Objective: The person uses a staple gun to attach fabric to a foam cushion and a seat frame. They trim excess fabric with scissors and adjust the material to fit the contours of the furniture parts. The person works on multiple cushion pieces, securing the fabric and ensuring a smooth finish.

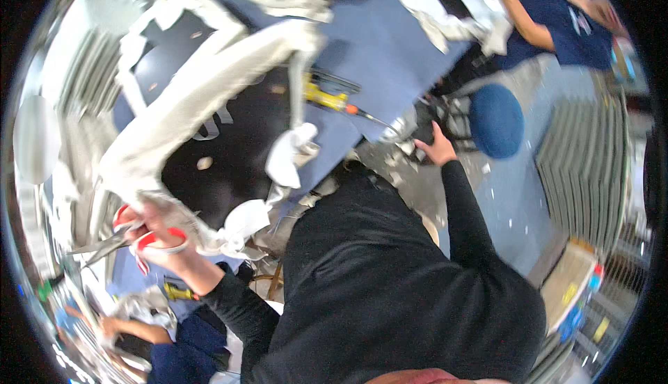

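My left hand (163, 234) is closed around a pair of scissors (172, 242) with red handles, its blades pointing left. Cream fabric (202, 81) drapes in a long loop over the table, and its lower end lies right behind that hand. Over on the right, my right hand (440, 149) is stretched out with thumb and forefinger apart. It is beside a dark object (424, 121) past the table edge; whether they touch cannot be made out. A yellow tool (325, 97) with an orange tip lies on the blue table (372, 33).
White fabric scraps (285, 161) hang along the near table edge. A round blue stool (496, 121) stands right of the table, near a stack of grey panels (584, 165). Other people (563, 22) are at the far right and the lower left (184, 342).
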{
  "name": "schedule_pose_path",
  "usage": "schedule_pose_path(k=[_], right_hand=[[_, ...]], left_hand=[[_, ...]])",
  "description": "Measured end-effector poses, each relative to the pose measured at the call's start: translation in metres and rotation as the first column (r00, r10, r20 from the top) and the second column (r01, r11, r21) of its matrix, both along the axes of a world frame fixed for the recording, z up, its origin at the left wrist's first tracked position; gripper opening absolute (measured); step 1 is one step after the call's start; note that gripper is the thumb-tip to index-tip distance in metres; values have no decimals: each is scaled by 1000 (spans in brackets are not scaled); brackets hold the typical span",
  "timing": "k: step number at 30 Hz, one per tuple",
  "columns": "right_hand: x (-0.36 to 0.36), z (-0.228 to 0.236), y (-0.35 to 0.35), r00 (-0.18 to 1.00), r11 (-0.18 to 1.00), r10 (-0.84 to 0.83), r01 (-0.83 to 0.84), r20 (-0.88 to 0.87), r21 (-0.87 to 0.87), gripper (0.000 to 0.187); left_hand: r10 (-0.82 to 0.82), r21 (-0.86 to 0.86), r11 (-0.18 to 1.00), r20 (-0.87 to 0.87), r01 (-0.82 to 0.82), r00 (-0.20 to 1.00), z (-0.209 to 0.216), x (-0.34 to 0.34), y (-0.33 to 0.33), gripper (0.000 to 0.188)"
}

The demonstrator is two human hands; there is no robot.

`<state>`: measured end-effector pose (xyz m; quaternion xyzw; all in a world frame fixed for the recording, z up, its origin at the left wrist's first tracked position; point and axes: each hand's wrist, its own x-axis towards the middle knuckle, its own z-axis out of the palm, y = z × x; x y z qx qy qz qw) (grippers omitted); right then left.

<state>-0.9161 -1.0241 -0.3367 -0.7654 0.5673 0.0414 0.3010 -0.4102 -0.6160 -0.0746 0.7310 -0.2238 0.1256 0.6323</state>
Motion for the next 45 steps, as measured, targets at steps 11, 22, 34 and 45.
schedule_pose_path(k=[11, 22, 34, 45], right_hand=[[135, 86, 64, 747, 951, 101, -266, 657, 156, 96], [325, 299, 114, 173, 709, 638, -513, 751, -484, 95], [378, 300, 174, 242, 810, 554, -375, 797, -450, 98], [355, 387, 139, -6, 441, 859, -501, 512, -745, 63]], left_hand=[[-128, -619, 773, -363, -137, 923, -110, 10, 64, 44], [236, -46, 966, -253, -255, 938, -22, 65, 4, 29], [-198, -339, 933, -203, 121, 959, 68, -51, -98, 52], [-538, -550, 757, -218, 353, 815, 59, -62, -89, 31]])
